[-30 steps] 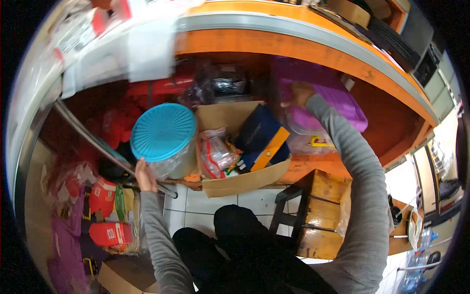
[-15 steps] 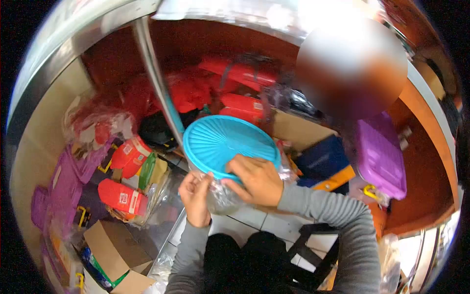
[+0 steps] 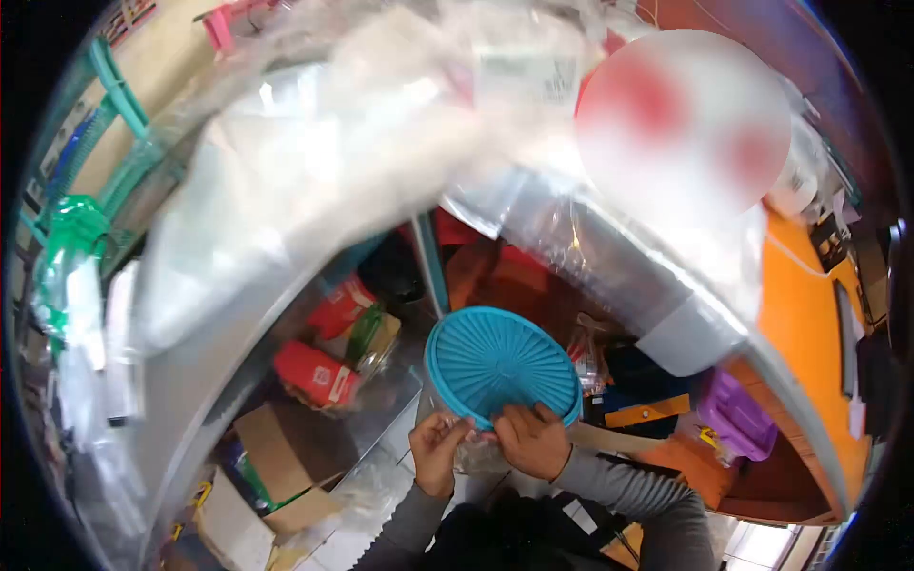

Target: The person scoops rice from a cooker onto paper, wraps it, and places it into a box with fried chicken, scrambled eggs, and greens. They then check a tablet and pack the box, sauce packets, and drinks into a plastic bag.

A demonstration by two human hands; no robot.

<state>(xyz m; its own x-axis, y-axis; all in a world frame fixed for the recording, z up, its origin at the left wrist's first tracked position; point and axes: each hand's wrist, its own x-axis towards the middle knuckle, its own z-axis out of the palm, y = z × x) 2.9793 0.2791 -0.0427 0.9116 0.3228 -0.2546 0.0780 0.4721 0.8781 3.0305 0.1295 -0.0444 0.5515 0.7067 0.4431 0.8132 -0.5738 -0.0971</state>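
A clear plastic container with a ribbed turquoise lid (image 3: 500, 362) sits low in the middle of the view, wrapped in thin clear plastic. My right hand (image 3: 530, 440) grips the near rim of the lid, fingers on top. My left hand (image 3: 436, 449) pinches the clear wrapping at the container's lower left side. Both grey sleeves reach up from the bottom edge.
Clear plastic bags (image 3: 314, 162) hang blurred across the top. Red packets (image 3: 319, 373) and open cardboard boxes (image 3: 276, 457) lie to the left. A purple box (image 3: 738, 419) and a dark blue item (image 3: 638, 381) sit under the orange counter (image 3: 804, 324) at right.
My view has tilted upward, so the container and hands sit lower and smaller. Hanging bags now fill the top. Both hands keep their hold on the container.
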